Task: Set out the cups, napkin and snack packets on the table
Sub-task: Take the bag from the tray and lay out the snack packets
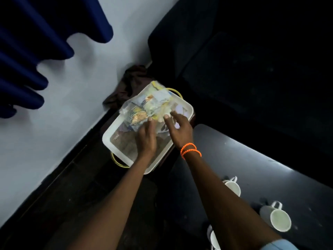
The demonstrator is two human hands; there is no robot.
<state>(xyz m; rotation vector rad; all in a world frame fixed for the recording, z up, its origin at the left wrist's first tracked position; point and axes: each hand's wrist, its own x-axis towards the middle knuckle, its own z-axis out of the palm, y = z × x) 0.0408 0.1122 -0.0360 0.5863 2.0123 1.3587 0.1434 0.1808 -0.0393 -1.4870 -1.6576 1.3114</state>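
Note:
A white tray (pixel 115 130) rests on a low dark stand with yellow rings, left of the dark table (pixel 261 168). Clear snack packets (pixel 144 107) with yellow and orange print lie heaped at its far end. My left hand (pixel 146 138) presses on the near edge of the heap, fingers bent onto a packet. My right hand (pixel 177 129), with orange bead bracelets at the wrist, reaches in beside it with fingers spread, fingertips touching the packets. Three white cups stand on the table: one (pixel 232 186) by my right forearm, one (pixel 276 217) nearer the edge, one (pixel 213 239) partly hidden under my arm.
A white wall (pixel 63 105) runs along the left, with a blue curtain (pixel 27 51) hanging at the upper left. A brown cloth (pixel 126 85) lies crumpled behind the tray. A dark sofa (pixel 243 60) fills the upper right. The floor below is dark.

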